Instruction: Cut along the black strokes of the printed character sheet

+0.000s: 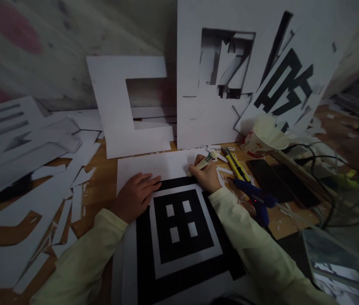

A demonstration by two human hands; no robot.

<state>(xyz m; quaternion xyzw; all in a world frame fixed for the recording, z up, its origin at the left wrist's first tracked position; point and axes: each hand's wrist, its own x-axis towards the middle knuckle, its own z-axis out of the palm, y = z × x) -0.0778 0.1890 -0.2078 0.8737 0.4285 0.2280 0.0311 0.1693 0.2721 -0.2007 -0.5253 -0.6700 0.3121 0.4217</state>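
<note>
A white sheet printed with a bold black character lies on the wooden table in front of me. My left hand rests flat on its upper left part, fingers stretched toward the black top bar. In my right hand is a pale multicolour pen, gripped between the fingers. Its lower end points at the sheet near the bar's top edge; whether the tip touches cannot be made out. Beside my right hand lie a yellow utility knife and a blue glue gun.
White boards with cut-out openings, one C-shaped and one large, stand at the back. A paper cup, two dark phones and black cables sit right. White cut scraps cover the left side.
</note>
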